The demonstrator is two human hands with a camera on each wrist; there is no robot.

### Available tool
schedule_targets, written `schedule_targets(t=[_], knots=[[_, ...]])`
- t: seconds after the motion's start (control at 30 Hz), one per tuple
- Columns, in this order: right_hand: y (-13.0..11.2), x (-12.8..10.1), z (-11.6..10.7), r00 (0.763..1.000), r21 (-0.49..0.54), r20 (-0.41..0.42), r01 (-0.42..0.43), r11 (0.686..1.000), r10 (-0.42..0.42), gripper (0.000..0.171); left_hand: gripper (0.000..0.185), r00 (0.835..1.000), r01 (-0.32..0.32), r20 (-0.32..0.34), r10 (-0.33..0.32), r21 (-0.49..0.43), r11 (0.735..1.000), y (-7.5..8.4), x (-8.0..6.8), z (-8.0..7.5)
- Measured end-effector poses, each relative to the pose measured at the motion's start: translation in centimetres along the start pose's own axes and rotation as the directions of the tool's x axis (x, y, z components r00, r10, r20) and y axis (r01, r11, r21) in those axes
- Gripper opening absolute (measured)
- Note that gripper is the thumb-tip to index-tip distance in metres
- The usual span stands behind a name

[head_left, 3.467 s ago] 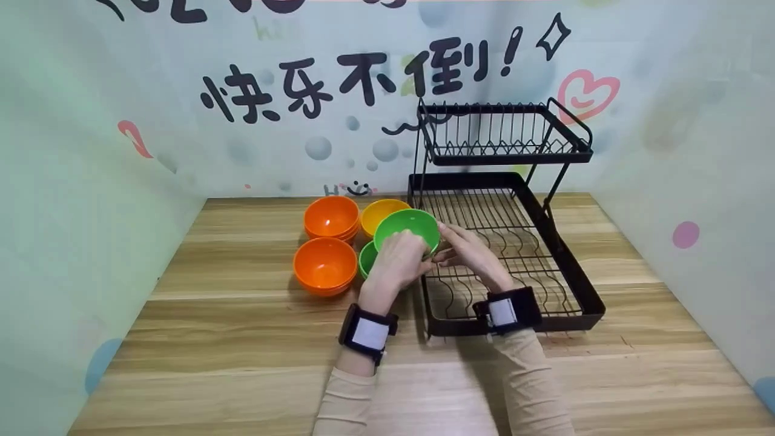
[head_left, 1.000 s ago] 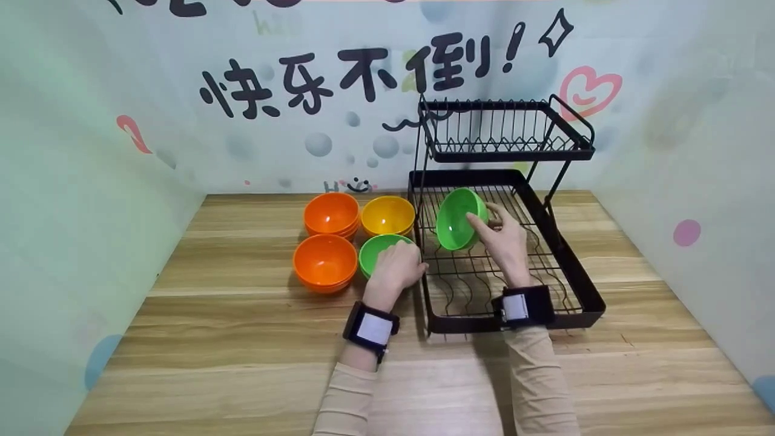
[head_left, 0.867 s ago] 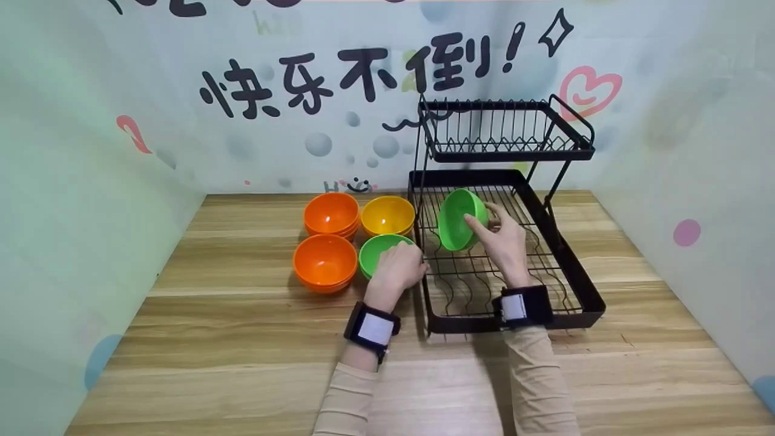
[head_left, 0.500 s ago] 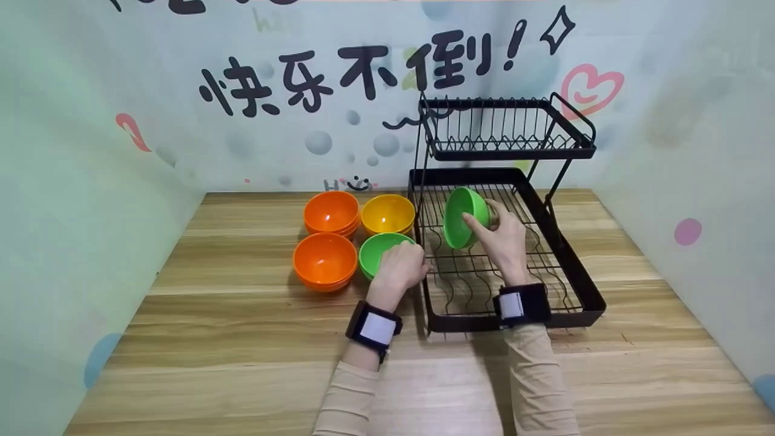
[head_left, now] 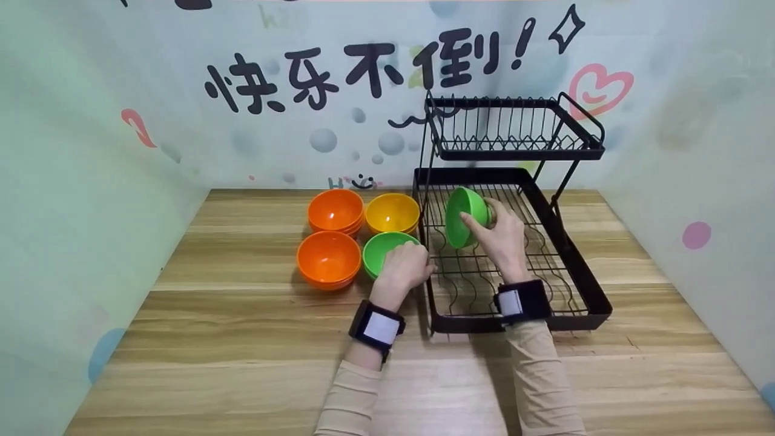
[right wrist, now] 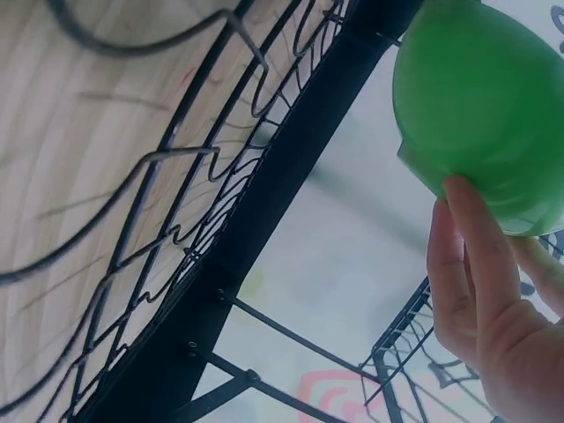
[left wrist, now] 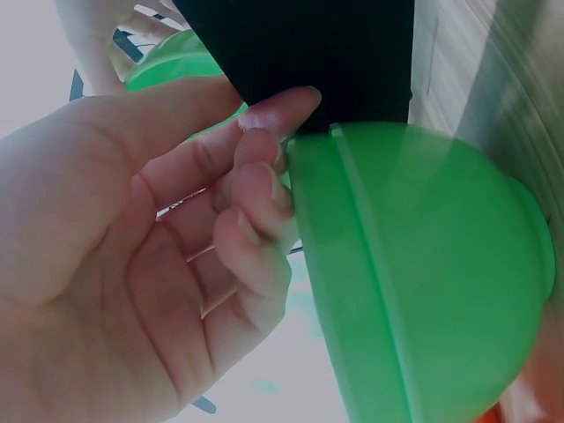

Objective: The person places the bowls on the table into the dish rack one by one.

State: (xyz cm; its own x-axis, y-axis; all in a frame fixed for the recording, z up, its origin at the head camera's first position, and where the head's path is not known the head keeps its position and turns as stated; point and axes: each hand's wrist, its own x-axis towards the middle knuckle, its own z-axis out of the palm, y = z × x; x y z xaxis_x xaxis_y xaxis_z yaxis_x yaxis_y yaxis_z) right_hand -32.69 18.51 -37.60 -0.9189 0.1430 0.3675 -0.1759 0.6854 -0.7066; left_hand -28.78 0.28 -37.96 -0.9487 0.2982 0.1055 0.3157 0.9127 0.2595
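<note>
Head view — right hand (head_left: pixel 499 236) fingers still hold the tilted green bowl (head_left: pixel 465 208), now deeper in the rack (head_left: pixel 581 284).

Just left of the left hand's (head_left: pixel 404 266) grip sits an orange stack (head_left: pixel 329 259) of bowls, with a second orange stack (head_left: pixel 336 210) behind it. A yellow bowl (head_left: pixel 392 212) stands just beyond that grip. Below the right hand's (head_left: pixel 499 233) grip lies the black rack (head_left: pixel 581 284), its upper shelf (head_left: pixel 514 130) above and beyond. All stand on a wooden table (head_left: pixel 242 339). A wall (head_left: pixel 91 151) with black characters and a pink heart (head_left: pixel 599 85) rises behind.
</note>
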Motion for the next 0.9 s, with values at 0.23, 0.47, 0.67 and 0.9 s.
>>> schedule_targets(t=[0.23,0.47,0.67,0.9], knots=[[-0.4,0.8,0.3,0.997,-0.085,0.075,0.001,0.996,0.005,0.075,0.027,1.000,0.001,0.021,-0.001,0.001,1.000,0.1,0.1,-0.1],[-0.3,1.4,0.9,0.996,-0.129,0.086,0.021,0.991,-0.010,0.074,0.027,1.000,-0.004,0.025,0.003,0.017,1.000,0.2,0.1,-0.1],[0.0,1.6,1.3,0.997,-0.136,0.075,0.031,0.990,-0.021,0.072,0.027,1.000,-0.008,0.019,0.008,0.023,1.000,0.2,0.0,0.0],[0.0,1.6,1.3,0.994,-0.153,0.106,0.013,0.988,0.003,0.074,0.027,1.000,-0.003,0.023,0.002,0.027,1.000,0.1,0.1,0.1]])
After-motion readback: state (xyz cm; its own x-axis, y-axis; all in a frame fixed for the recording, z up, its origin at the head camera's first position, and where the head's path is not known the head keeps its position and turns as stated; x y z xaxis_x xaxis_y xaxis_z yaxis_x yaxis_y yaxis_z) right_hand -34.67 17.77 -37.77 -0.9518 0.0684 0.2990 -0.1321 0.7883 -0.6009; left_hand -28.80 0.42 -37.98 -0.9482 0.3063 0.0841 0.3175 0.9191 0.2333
